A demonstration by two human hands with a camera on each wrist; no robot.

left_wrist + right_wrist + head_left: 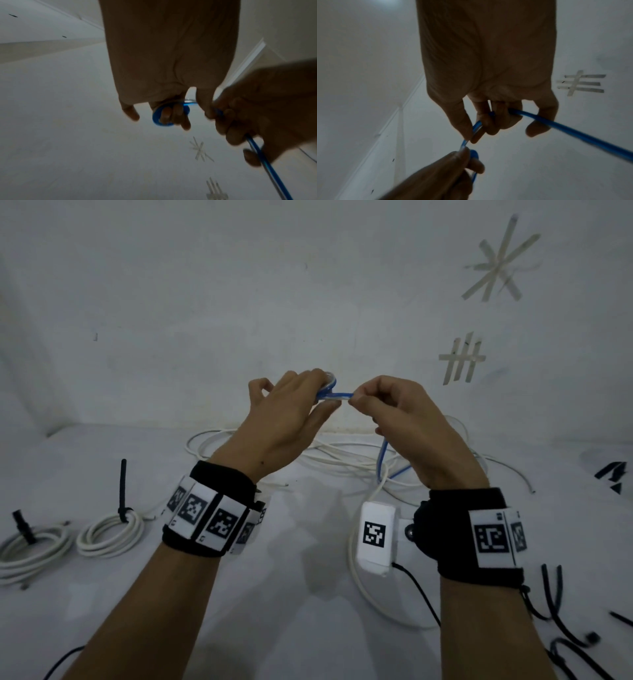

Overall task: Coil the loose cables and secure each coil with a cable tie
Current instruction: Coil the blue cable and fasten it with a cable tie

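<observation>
Two coils tied; we start coiling the blue cable (pixel 334 396).
Our left hand (pixel 284 419) holds its first small loops; our right hand (pixel 407 419) pinches the strand, mid-air. White cables (pixel 335 457) lie loose; spare ties (pixel 561 611) wait.

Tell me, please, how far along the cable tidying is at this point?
Done: two white coils lie at the left, each with a black tie on it. In hand: the blue cable, its first loop round the left hand fingers while the right hand pinches and feeds it. Left: the loose white cables behind the hands, with spare black ties lying at the right.
</observation>
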